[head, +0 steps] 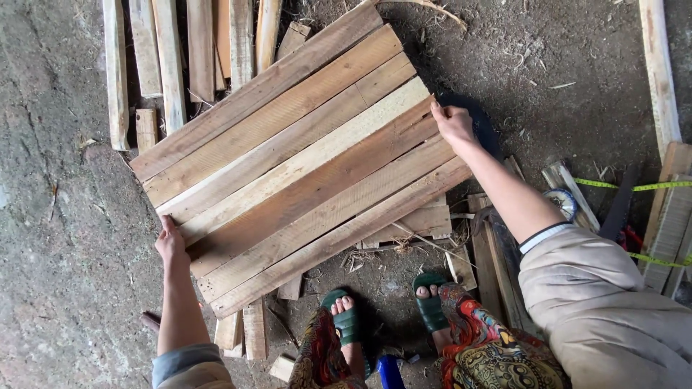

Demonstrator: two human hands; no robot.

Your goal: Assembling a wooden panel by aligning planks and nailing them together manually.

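Grips a rectangular panel of seven or so rough wooden planks laid edge to edge [303, 158], set at a slant across the middle of the view, above the grey concrete floor [58, 216] and partly over a heap of short pale wood offcuts [422, 220]. Left hand [170, 245] closed on the panel's lower left end, thumb lying on the top face, fingers tucked under the edge and out of sight. Right hand [453, 122] curled over the opposite end, near the palest plank, fingers bent down around the edge. Judging by how the planks sit flush and hold one line between two hands only, looks already joined into one piece, probably by battens underneath; cannot tell that for sure, with the underside hidden and no nail heads to be made out on top. Narrow gaps between some of the darker planks, and plank ends not quite even along the right end, so possibly some trimming or tightening left. Cannot tell whether lifted clear or resting on the offcuts. Beyond the panel's top left corner, a row of loose narrow wooden slats [169, 57] lying unused. To the right, a yellow measuring tape [634, 187] stretched out over more timber, and a long pale lath [659, 72] on the floor. Below the panel, two feet in dark green sandals [346, 320].
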